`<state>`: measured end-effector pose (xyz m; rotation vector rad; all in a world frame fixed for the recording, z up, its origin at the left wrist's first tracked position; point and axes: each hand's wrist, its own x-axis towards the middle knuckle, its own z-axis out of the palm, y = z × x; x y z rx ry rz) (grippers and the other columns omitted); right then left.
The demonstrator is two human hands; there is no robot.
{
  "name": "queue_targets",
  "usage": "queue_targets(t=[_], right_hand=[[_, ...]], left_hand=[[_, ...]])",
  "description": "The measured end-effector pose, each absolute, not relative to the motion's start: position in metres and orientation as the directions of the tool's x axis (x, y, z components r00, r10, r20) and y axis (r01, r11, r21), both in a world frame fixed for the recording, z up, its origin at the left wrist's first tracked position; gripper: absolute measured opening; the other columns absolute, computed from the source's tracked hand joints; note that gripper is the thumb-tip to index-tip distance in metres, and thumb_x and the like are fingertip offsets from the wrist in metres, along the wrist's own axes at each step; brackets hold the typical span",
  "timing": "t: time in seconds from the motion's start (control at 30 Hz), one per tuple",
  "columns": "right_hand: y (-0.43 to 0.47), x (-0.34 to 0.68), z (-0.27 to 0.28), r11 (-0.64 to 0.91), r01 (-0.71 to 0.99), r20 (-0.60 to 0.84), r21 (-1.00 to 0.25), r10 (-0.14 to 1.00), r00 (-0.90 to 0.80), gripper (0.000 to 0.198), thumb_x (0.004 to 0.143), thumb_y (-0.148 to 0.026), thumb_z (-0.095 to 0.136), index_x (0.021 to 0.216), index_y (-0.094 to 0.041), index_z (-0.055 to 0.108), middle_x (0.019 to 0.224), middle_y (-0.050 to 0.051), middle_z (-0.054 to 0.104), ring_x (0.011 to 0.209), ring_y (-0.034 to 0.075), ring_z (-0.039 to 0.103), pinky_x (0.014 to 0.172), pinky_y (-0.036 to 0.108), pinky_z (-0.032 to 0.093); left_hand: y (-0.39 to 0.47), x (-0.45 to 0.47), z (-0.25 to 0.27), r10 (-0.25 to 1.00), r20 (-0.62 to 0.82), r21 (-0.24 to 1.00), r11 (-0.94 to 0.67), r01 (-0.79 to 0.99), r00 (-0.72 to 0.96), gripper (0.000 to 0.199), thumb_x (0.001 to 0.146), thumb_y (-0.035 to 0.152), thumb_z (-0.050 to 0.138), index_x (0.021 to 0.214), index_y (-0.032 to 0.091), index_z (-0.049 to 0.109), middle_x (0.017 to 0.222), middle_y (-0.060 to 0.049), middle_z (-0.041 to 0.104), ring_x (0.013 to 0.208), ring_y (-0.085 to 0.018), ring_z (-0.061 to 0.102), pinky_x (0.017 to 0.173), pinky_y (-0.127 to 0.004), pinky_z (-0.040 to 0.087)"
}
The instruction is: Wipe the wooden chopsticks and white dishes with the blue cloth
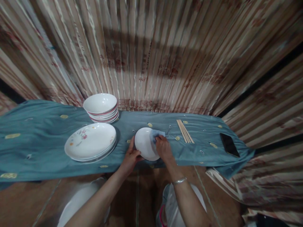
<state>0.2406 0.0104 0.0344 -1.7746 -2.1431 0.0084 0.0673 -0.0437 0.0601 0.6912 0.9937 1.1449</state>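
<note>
Bracelet, silvery and smooth, is worn just behind the right hand, whose fingers are clenched around a soft, bunched blue cloth. That cloth is held against the right side of a small white plate, with a loose end poked out past the rim to the right. The plate's left edge is gripped by the left hand, thumb at the rim. It's glossy, shallow and roughly round, so no long axis can really be picked out; its eating face is turned up. It's held near the front edge of a wrinkly blue-green tablecloth; whether they're touching can't be told.

To the left, flower-printed oval plates are stacked, long axis running left-right. To the right, thin, straight chopsticks are bunched, and a flat black phone is set farther over. Behind, red-banded bowls are piled up, backed by a pleated, patterned curtain.
</note>
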Motion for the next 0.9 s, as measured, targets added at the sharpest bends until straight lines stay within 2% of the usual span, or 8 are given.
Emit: queue_targets(t=[0.07, 0.17, 0.27, 0.4, 0.5, 0.67, 0.9], right_hand=[[0.018, 0.233, 0.030, 0.214, 0.930, 0.329, -0.300, 0.938, -0.109, 0.028, 0.086, -0.009, 0.042, 0.104, -0.013, 0.063, 0.108, 0.016, 0.062, 0.104, 0.023, 0.056, 0.093, 0.036, 0.044], [0.027, 0.218, 0.025, 0.306, 0.858, 0.417, -0.412, 0.901, -0.121, 0.031, 0.088, -0.016, 0.043, 0.114, -0.011, 0.059, 0.118, 0.019, 0.058, 0.113, 0.024, 0.052, 0.098, 0.039, 0.042], [0.033, 0.203, 0.025, 0.397, 0.742, 0.463, -0.541, 0.877, -0.132, 0.033, 0.088, -0.023, 0.045, 0.116, -0.013, 0.059, 0.122, 0.016, 0.057, 0.115, 0.024, 0.052, 0.100, 0.040, 0.042], [0.032, 0.188, 0.031, 0.456, 0.501, 0.426, -0.736, 0.886, -0.181, 0.026, 0.088, -0.028, 0.048, 0.105, -0.021, 0.067, 0.116, 0.009, 0.062, 0.108, 0.020, 0.057, 0.095, 0.035, 0.046], [0.026, 0.184, 0.035, 0.433, 0.324, 0.360, -0.841, 0.896, -0.260, 0.023, 0.086, -0.029, 0.052, 0.098, -0.021, 0.070, 0.113, 0.007, 0.065, 0.105, 0.018, 0.059, 0.093, 0.033, 0.046], [0.010, 0.186, 0.038, 0.342, 0.190, 0.260, -0.920, 0.898, -0.356, 0.017, 0.080, -0.028, 0.060, 0.087, -0.020, 0.072, 0.103, 0.005, 0.068, 0.096, 0.017, 0.062, 0.087, 0.029, 0.048], [-0.014, 0.206, 0.046, 0.260, 0.275, 0.110, -0.926, 0.880, -0.462, 0.011, 0.076, -0.023, 0.063, 0.081, -0.019, 0.072, 0.092, 0.002, 0.069, 0.085, 0.015, 0.064, 0.078, 0.026, 0.049]], left_hand=[[-0.045, 0.068, 0.060, 0.956, -0.280, 0.868, 0.290, -0.403, 0.086, 0.095, 0.063, 0.014, 0.059, 0.147, 0.033, 0.018, 0.105, -0.003, 0.059, 0.076, -0.015, 0.054, 0.062, -0.027, 0.052], [-0.046, 0.069, 0.060, 0.951, -0.298, 0.864, 0.305, -0.400, 0.082, 0.096, 0.063, 0.014, 0.059, 0.147, 0.033, 0.017, 0.102, -0.002, 0.059, 0.073, -0.013, 0.053, 0.063, -0.027, 0.052], [-0.047, 0.068, 0.060, 0.944, -0.317, 0.854, 0.325, -0.406, 0.089, 0.096, 0.063, 0.014, 0.059, 0.147, 0.034, 0.016, 0.099, -0.002, 0.060, 0.071, -0.013, 0.053, 0.062, -0.026, 0.051], [-0.047, 0.065, 0.060, 0.943, -0.313, 0.834, 0.331, -0.442, 0.116, 0.099, 0.063, 0.012, 0.059, 0.147, 0.034, 0.012, 0.109, -0.005, 0.060, 0.074, -0.014, 0.055, 0.063, -0.028, 0.052], [-0.048, 0.064, 0.059, 0.940, -0.323, 0.823, 0.337, -0.458, 0.111, 0.099, 0.063, 0.012, 0.059, 0.148, 0.033, 0.012, 0.117, -0.006, 0.058, 0.075, -0.014, 0.056, 0.062, -0.029, 0.053], [-0.048, 0.063, 0.056, 0.947, -0.301, 0.817, 0.315, -0.482, 0.108, 0.093, 0.063, 0.013, 0.062, 0.144, 0.035, 0.023, 0.131, -0.007, 0.050, 0.086, -0.017, 0.057, 0.062, -0.027, 0.053], [-0.043, 0.060, 0.056, 0.948, -0.272, 0.812, 0.318, -0.490, 0.165, 0.093, 0.064, 0.015, 0.058, 0.145, 0.035, 0.017, 0.113, -0.005, 0.056, 0.079, -0.016, 0.057, 0.059, -0.028, 0.052]])
